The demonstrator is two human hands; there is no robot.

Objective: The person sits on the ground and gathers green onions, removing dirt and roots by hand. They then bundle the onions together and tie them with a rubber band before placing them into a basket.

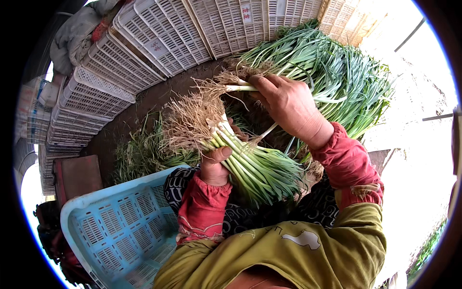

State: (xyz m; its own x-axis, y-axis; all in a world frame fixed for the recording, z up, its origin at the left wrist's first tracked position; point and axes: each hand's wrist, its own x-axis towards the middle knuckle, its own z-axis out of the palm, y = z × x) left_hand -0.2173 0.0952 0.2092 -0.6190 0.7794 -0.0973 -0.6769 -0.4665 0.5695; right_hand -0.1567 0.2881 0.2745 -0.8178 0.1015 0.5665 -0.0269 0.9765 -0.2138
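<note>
My left hand (216,164) is closed around a thick bunch of green garlic (249,159), its thumb across the pale stems. The bunch's tangled brown roots (193,119) point up and left, and its green leaves fan out over my lap. Above it, my right hand (285,103) pinches a few single stalks (240,87) by their white stems, their roots hanging just over those of the bunch. One more stalk (266,132) slants between the bunch and my right wrist. My right fingertips are partly hidden behind the hand.
A large heap of green garlic (335,72) lies at the upper right. White plastic crates (169,32) stand along the far side, with others stacked (90,94) at left. A blue plastic basket (122,224) sits by my left side. Leaf litter (144,155) covers the dirt floor ahead.
</note>
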